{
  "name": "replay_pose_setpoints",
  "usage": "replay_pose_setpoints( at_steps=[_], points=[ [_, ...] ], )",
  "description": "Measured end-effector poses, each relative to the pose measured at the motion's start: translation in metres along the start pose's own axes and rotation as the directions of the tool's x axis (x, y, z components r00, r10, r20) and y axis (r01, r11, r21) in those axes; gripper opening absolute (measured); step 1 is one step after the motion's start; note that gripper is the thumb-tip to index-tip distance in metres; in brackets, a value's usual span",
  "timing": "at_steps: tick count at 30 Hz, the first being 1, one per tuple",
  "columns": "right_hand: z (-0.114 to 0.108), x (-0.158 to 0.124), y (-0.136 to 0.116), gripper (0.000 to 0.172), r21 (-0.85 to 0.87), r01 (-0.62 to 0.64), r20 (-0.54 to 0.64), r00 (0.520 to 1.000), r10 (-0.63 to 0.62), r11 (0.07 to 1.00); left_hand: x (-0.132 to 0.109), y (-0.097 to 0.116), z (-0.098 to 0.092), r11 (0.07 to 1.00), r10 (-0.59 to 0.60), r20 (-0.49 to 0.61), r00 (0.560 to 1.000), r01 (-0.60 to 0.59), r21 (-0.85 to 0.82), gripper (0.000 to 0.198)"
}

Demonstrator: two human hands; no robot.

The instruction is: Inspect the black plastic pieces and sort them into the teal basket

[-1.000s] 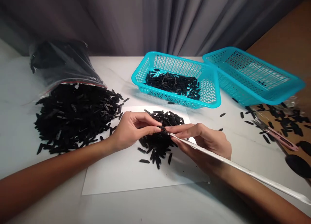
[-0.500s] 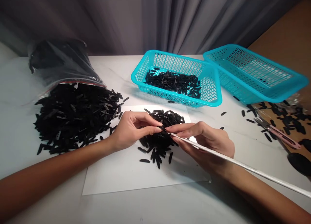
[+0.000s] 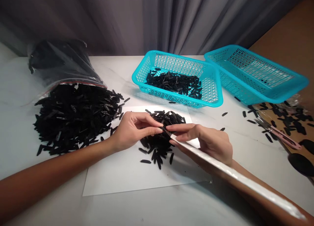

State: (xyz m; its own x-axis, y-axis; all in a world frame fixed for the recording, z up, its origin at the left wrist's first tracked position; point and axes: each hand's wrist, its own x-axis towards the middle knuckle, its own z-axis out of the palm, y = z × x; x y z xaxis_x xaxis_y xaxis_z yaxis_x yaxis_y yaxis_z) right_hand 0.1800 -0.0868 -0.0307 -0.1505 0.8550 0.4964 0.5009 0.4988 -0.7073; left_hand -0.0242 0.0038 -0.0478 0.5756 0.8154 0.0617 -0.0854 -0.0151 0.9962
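My left hand [image 3: 133,129] pinches a small black piece [image 3: 164,130] between thumb and forefinger, over a small heap of black pieces [image 3: 160,144] on a white sheet [image 3: 127,173]. My right hand [image 3: 208,141] is closed on the end of a long white strip [image 3: 235,177], which runs back along my right forearm. The strip's tip meets the pinched piece, fingertips of both hands almost touching.
A large pile of black pieces [image 3: 73,116] spills from a clear plastic bag [image 3: 59,64] at left. A turquoise basket [image 3: 213,88] behind holds more pieces; a second turquoise basket [image 3: 255,75] leans beside it. Scattered pieces and pink-handled snips [image 3: 284,137] lie at right.
The white strip has turned, showing its flat face and lying lower along my right forearm. My right hand has shifted slightly left. My left hand keeps its pinch.
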Motion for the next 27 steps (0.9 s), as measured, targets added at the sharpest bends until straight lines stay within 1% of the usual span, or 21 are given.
replay_pose_setpoints(
  at_steps=[2,4,7,9,11,12,14,16,18,21,24,27],
  points=[
    [0.0024,-0.0023,0.0015,0.014,-0.089,0.150,-0.019,0.988,-0.152,0.985,-0.0008,0.0008,0.0000,1.000,-0.026,0.047,0.999,0.026,0.003,0.010],
    [0.0041,-0.0046,0.0013,0.020,-0.198,0.252,-0.005,0.966,-0.258,0.947,-0.0021,0.0019,0.0002,0.999,-0.052,0.079,0.995,0.052,0.009,0.009],
    [0.0035,-0.0055,-0.0007,0.025,-0.347,0.288,0.043,0.955,-0.292,0.892,-0.0039,0.0026,0.0004,0.997,-0.067,0.116,0.991,0.063,0.041,0.005],
    [0.0015,-0.0040,-0.0014,0.023,-0.383,0.265,-0.009,0.957,-0.291,0.885,-0.0042,0.0021,0.0004,0.996,-0.062,0.126,0.990,0.054,0.070,0.003],
    [-0.0005,-0.0016,-0.0017,0.021,-0.354,0.198,-0.119,0.960,-0.254,0.914,-0.0038,0.0009,0.0002,0.997,-0.043,0.099,0.994,0.036,0.071,0.005],
    [-0.0011,-0.0005,-0.0021,0.020,-0.319,0.145,-0.172,0.963,-0.207,0.937,-0.0033,0.0002,0.0000,0.998,-0.031,0.078,0.996,0.026,0.063,0.007],
    [-0.0017,0.0013,-0.0037,0.020,-0.216,0.007,-0.236,0.970,-0.059,0.976,-0.0023,-0.0012,-0.0003,0.999,-0.009,0.043,0.999,0.007,0.045,0.009],
    [-0.0014,0.0020,-0.0058,0.021,-0.101,-0.103,-0.235,0.969,0.077,0.989,-0.0016,-0.0023,-0.0003,0.999,0.005,0.032,0.999,-0.006,0.039,0.010],
    [-0.0006,0.0018,-0.0070,0.021,-0.010,-0.153,-0.180,0.972,0.148,0.988,-0.0013,-0.0028,-0.0001,0.999,0.015,0.033,0.999,-0.016,0.041,0.010],
    [0.0004,0.0009,-0.0059,0.020,0.042,-0.122,-0.104,0.987,0.125,0.992,-0.0011,-0.0026,0.0002,0.998,0.027,0.040,0.999,-0.029,0.051,0.011],
    [0.0012,0.0001,-0.0036,0.018,0.043,-0.097,-0.091,0.991,0.100,0.994,-0.0011,-0.0022,-0.0002,0.998,0.032,0.043,0.999,-0.034,0.052,0.013],
    [0.0022,-0.0006,-0.0023,0.018,0.024,-0.104,-0.094,0.990,0.106,0.994,-0.0012,-0.0022,-0.0009,0.999,0.029,0.046,0.998,-0.031,0.042,0.013]
  ],
)
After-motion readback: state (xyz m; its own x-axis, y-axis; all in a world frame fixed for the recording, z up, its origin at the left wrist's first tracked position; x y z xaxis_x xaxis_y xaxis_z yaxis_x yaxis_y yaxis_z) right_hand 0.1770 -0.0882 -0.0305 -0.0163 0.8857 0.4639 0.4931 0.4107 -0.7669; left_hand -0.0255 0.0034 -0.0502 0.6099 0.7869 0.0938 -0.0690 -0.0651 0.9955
